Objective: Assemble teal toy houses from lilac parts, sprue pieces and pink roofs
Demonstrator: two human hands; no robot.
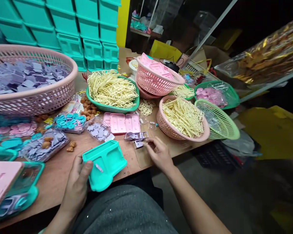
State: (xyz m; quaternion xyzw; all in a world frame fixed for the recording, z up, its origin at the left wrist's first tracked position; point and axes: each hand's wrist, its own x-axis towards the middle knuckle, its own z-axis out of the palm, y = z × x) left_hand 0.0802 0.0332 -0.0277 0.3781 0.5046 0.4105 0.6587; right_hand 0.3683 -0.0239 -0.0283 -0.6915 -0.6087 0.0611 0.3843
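My left hand (78,182) grips a teal plastic casing (109,162) by its left edge, thumb on top, holding it tilted over my lap. A small pale lavender piece (99,167) lies in the casing's recess. My right hand (159,154) is at the table edge, its thumb and forefinger closed on a small lavender plastic part (139,144). Just behind that part lies a lavender frame-like piece (136,136). Pink compartment trays (122,123) sit a little farther back, next to a clear box of lavender pieces (99,130).
A large pink basket (70,84) of lavender pieces stands left, before stacked teal bins (92,48). A green basin (136,105) and a pink basket (165,125) hold pale yellow frames. A light green basket (230,130) overhangs the right edge. Small brown figures (71,146) lie at left.
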